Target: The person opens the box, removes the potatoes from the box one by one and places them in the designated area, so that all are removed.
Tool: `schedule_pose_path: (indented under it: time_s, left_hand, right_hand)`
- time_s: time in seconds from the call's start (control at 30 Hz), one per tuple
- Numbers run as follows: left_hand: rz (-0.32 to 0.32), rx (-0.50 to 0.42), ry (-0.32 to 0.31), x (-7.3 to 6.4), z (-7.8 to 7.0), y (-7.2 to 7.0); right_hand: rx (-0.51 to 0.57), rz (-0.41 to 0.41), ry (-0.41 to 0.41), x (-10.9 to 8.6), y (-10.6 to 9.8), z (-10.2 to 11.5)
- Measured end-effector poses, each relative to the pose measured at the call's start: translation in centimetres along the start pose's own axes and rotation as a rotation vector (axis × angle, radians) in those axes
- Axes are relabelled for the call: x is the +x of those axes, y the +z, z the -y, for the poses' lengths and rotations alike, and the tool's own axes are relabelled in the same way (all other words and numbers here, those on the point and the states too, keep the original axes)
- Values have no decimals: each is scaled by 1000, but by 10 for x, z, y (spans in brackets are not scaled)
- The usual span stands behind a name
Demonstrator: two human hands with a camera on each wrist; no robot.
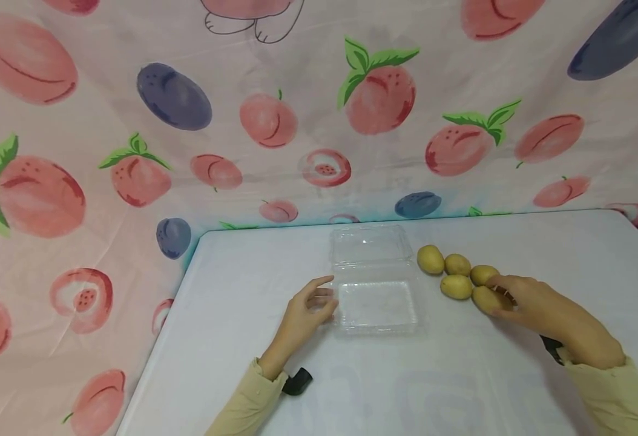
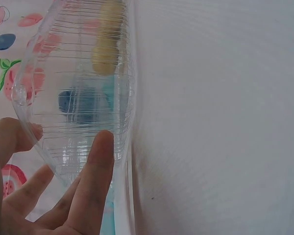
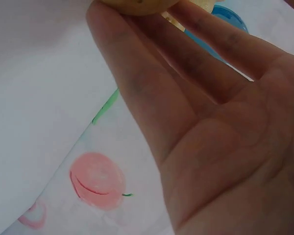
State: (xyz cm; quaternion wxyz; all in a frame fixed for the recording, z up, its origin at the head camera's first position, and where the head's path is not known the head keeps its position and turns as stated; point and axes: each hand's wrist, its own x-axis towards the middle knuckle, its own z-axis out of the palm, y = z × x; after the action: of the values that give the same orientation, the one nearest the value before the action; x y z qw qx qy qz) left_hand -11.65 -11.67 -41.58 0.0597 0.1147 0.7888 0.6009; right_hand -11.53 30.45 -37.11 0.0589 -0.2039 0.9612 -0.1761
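Observation:
A clear plastic clamshell box point(image 1: 376, 303) lies unfolded on the white table, its lid point(image 1: 370, 245) laid back behind the base. My left hand point(image 1: 305, 312) is at the box's left edge; its thumb and fingers are spread apart and touch the rim. In the left wrist view the ribbed side of the box point(image 2: 83, 73) stands close to the fingertips. Right of the box, my right hand point(image 1: 548, 312) holds the nearest potato point(image 1: 485, 300) between thumb and fingertips. The right wrist view shows only this potato's lower edge point(image 3: 137, 6) at the fingertips.
Several more yellow potatoes point(image 1: 456, 287) lie grouped beside the held one, right of the box. A fruit-printed cloth point(image 1: 319, 121) hangs behind the table's back edge. Dark wrist mounts point(image 1: 297, 382) sit under both forearms.

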Motion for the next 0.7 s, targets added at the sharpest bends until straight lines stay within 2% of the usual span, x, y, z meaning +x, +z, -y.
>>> schedule_pose_path:
  time_s: [0.37,0.5,0.7]
  left_hand:
    - [10,-1,14,1,2,0]
    - [8,-2,1,1,2,-1]
    - [12,0,7,2,2,-2]
  right_hand:
    - [15,-14,30,0,0,2]
    - [19,-8,44,0,-1,4]
    - [6,-27,23,1,-3,9]
